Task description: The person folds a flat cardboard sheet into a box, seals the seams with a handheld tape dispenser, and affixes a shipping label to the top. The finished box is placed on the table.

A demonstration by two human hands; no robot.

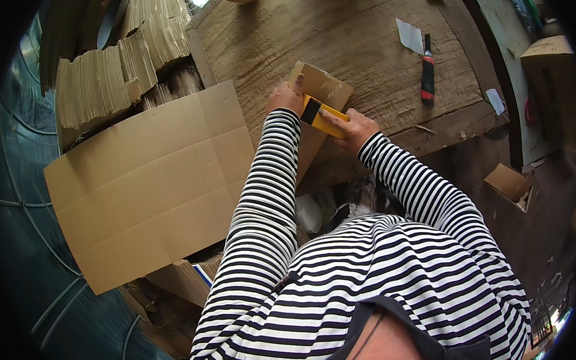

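Observation:
Near the front edge of a worn wooden table (pixel 359 39), my left hand (pixel 286 97) grips a piece of brown cardboard (pixel 329 85), its thumb on top. My right hand (pixel 356 130) is closed around the right end of a yellow tool (pixel 331 121) with a black band, whose exact kind I cannot tell. The tool lies slantwise across the cardboard, its left end beside my left hand. Part of the cardboard extends below the tool, past the table edge. A red and black utility knife (pixel 427 75) lies on the table to the right.
A large flat cardboard sheet (pixel 156 187) lies at the left, below stacked cardboard (pixel 92 87). White paper scraps (pixel 410 35) lie near the knife. A small open cardboard box (pixel 509 183) is low at the right, and a larger box (pixel 547 46) stands at the far right.

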